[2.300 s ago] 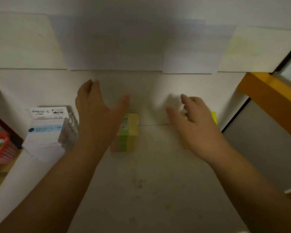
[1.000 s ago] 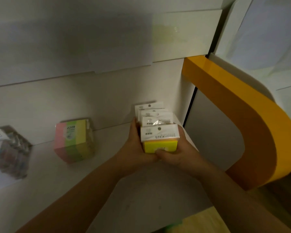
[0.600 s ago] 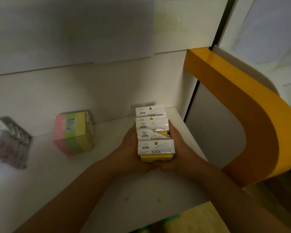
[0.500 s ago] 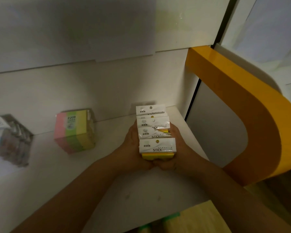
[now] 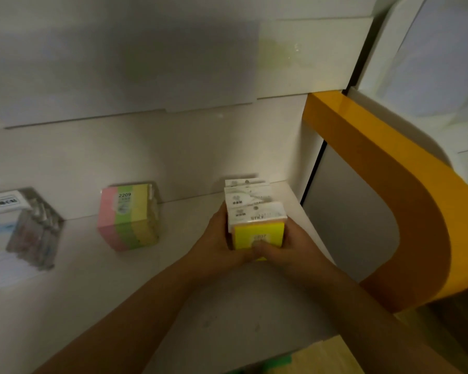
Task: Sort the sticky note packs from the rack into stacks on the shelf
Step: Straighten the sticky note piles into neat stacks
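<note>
A row of several yellow sticky note packs [image 5: 257, 228] with white header cards stands on the white shelf [image 5: 227, 306], near its right end. My left hand [image 5: 216, 244] presses the row's left side and my right hand [image 5: 289, 247] its right side, thumbs meeting at the front pack. The front pack's yellow face tilts toward me. A wrapped block of pink, green and yellow sticky notes [image 5: 129, 215], marked 2209, stands on the shelf to the left, apart from my hands.
A stack of white and blue packs in clear wrap [image 5: 16, 230] sits at the shelf's far left. A curved orange panel [image 5: 405, 190] closes the shelf's right side. The white back wall [image 5: 146, 147] rises just behind the packs.
Both hands, open and empty at first, closed around the row of yellow packs. Since half a second ago the front pack has tipped so its yellow face shows more.
</note>
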Demonstrator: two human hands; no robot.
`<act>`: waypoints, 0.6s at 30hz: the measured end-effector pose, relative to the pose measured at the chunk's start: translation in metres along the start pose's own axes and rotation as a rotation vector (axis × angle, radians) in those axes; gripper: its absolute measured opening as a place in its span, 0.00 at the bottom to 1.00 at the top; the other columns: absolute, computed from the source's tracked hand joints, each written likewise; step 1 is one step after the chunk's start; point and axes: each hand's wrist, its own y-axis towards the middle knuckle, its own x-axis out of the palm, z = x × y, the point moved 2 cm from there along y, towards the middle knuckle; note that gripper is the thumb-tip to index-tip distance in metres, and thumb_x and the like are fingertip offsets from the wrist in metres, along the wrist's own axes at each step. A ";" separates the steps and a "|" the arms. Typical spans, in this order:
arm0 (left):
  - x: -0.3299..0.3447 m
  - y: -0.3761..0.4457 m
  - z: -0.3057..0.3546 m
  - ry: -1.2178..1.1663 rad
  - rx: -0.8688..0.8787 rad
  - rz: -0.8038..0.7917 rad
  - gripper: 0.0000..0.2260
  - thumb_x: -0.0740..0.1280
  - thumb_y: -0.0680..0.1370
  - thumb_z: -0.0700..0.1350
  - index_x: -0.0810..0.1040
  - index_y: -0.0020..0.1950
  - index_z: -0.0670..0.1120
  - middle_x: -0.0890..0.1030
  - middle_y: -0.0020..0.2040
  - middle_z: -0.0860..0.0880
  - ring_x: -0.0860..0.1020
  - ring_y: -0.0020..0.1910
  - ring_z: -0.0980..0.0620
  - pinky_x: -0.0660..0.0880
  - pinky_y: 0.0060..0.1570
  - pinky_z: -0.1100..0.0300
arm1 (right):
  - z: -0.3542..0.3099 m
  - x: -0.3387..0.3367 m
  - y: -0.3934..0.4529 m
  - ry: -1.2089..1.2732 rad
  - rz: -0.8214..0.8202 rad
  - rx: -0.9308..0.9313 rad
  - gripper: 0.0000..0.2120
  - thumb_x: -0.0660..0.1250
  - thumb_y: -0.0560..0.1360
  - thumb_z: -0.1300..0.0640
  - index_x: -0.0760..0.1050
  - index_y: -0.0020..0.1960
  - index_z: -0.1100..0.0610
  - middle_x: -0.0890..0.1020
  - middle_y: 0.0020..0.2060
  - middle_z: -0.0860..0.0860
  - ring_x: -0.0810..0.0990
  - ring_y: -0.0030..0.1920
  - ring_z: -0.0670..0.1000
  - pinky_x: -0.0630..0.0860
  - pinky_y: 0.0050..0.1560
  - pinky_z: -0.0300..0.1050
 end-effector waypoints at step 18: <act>0.015 0.068 0.031 -0.234 -0.601 0.191 0.12 0.71 0.74 0.57 0.80 0.49 0.49 0.84 0.41 0.52 0.82 0.39 0.55 0.79 0.45 0.61 | -0.037 -0.038 0.070 0.191 0.119 0.412 0.19 0.53 0.81 0.43 0.74 0.40 0.51 0.79 0.24 0.45 0.77 0.31 0.47 0.72 0.42 0.43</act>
